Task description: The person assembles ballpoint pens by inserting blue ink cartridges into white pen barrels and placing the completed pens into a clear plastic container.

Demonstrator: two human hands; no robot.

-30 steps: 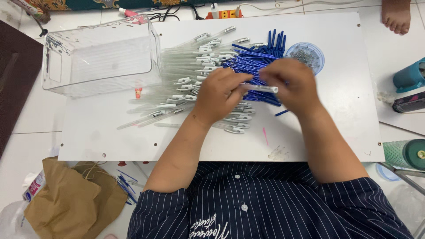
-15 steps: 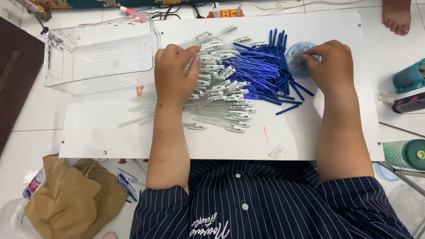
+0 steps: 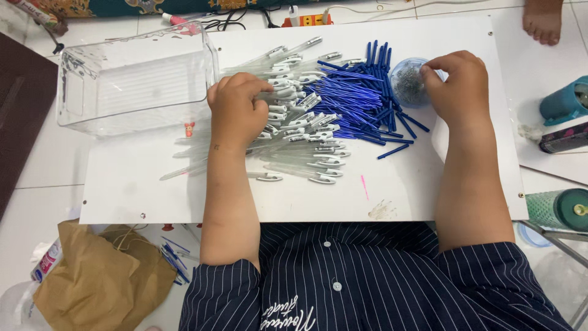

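White board (image 3: 153, 190) over a tiled floor carries the work — left hand (image 3: 236, 110) curls loosely on the clear pen barrels (image 3: 300, 132), right hand (image 3: 456, 89) pinches at the small round tub (image 3: 409, 83) beside the blue refills (image 3: 361, 101); farther off sits a clear plastic bin (image 3: 138, 76).

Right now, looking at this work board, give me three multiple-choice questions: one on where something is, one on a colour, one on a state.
1. Where is the clear plastic bin?
A. left end of the white board
B. right end
C. on the lap

2. What colour are the ink refills?
A. red
B. blue
C. black

3. What is the right hand doing?
A. resting flat
B. gripping the bin
C. fingers at the small round container

Answers: 1 A, it sits beside the left hand. 2 B, the heap is blue beside the clear pen barrels. 3 C, fingertips meet at its rim.
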